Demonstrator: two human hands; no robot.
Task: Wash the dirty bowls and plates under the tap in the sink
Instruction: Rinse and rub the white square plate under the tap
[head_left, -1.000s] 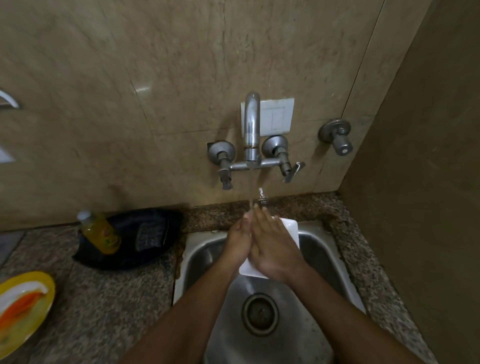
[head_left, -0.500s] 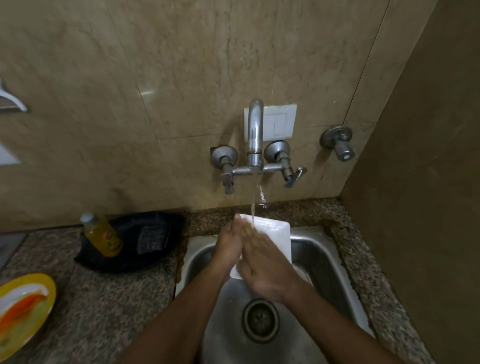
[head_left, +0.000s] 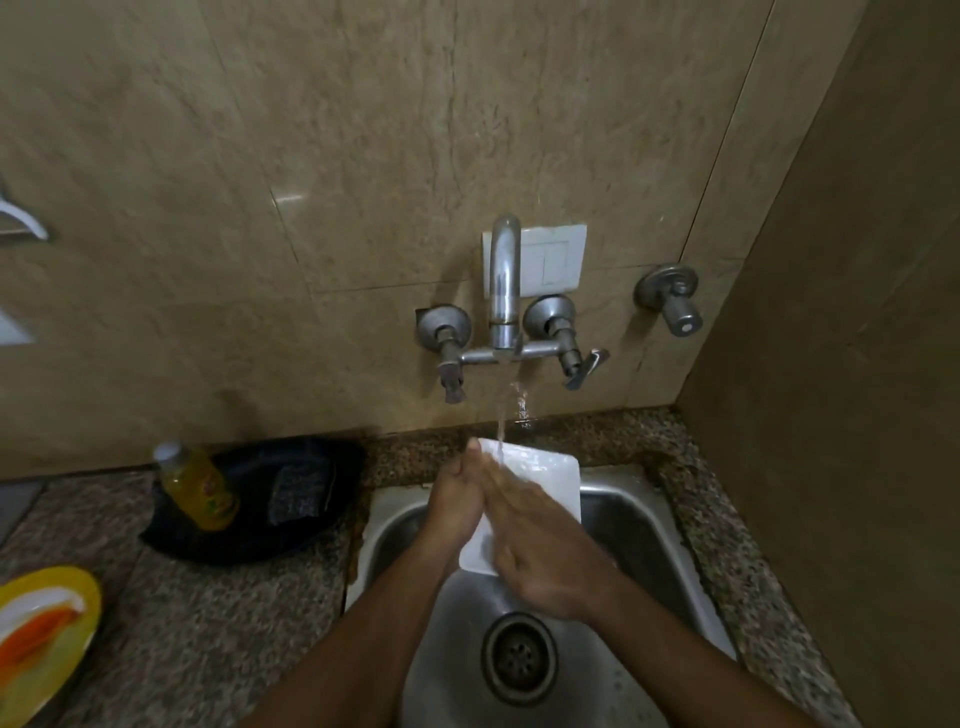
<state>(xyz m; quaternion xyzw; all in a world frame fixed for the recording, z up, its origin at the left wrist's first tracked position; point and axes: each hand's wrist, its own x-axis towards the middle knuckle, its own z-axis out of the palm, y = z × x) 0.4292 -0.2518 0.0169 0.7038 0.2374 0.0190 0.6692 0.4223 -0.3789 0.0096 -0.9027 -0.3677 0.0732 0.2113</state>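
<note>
A white square plate (head_left: 540, 480) is held tilted over the steel sink (head_left: 644, 525), under the stream from the chrome wall tap (head_left: 505, 280); the left hand (head_left: 454, 506) grips its left edge; the right hand (head_left: 540, 551) lies flat across its face, fingers straight.

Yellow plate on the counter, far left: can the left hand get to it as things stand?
Probably yes: bare counter lies between the left hand and the yellow plate, but that hand must first release the white plate.

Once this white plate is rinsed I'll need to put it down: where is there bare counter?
Bare granite lies between the yellow plate, the black pan and the sink. A narrow strip runs right of the sink. The back left is crowded by the pan and bottle.
</note>
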